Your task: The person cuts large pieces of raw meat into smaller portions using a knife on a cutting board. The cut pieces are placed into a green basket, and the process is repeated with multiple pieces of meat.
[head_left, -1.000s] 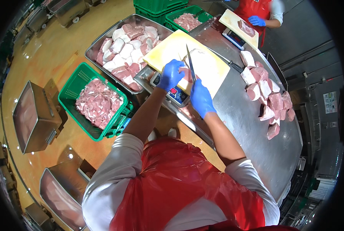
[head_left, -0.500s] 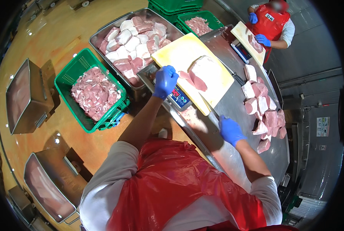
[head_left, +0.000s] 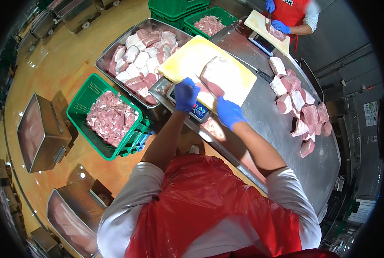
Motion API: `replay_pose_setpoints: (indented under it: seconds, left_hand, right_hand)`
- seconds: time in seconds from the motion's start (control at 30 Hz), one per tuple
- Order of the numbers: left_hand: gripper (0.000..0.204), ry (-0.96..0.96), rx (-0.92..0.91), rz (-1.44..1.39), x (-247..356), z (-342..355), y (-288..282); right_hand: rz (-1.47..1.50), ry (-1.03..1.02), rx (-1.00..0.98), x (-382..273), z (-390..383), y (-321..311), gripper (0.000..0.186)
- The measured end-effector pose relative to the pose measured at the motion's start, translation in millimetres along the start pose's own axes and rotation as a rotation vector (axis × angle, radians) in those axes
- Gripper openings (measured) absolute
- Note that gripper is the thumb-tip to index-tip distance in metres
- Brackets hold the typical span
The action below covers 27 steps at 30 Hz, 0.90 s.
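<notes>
The meat (head_left: 222, 75) lies just far of the nearer right hand (head_left: 230, 112), gripping a knife (head_left: 205, 86); the left hand (head_left: 186, 95) curls, hold unclear.

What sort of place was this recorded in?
Most likely a meat-cutting room: a large piece of meat lies on a cutting board, cut meat is heaped in a metal tub and a green crate, and a blue-gloved co-worker stands at another board.
</notes>
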<state>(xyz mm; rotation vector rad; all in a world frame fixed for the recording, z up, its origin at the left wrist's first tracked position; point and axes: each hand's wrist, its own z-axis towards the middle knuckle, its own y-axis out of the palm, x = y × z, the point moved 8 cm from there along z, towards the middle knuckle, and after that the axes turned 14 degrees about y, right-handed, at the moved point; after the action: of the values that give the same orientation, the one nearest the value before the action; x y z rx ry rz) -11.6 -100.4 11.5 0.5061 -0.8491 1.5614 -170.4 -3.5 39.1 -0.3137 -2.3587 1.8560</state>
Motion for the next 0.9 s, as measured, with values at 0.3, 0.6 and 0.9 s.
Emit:
replay_pose_setpoints:
  seconds: [0.3,0.6,0.9]
  left_hand:
    - [0.026,-0.429,-0.712,1.164,-143.7,-105.7,-214.5]
    - [0.095,-0.19,-0.791,0.673,35.7,69.1,126.9]
    - [0.083,0.336,-0.424,0.132,13.3,76.9,56.5]
  right_hand:
    - [0.298,0.204,0.123,155.4,-115.5,7.1,0.02]
    - [0.933,0.388,0.313,123.6,-65.7,-10.0,0.024]
    - [0.465,0.356,0.332,114.9,-83.9,17.0,0.022]
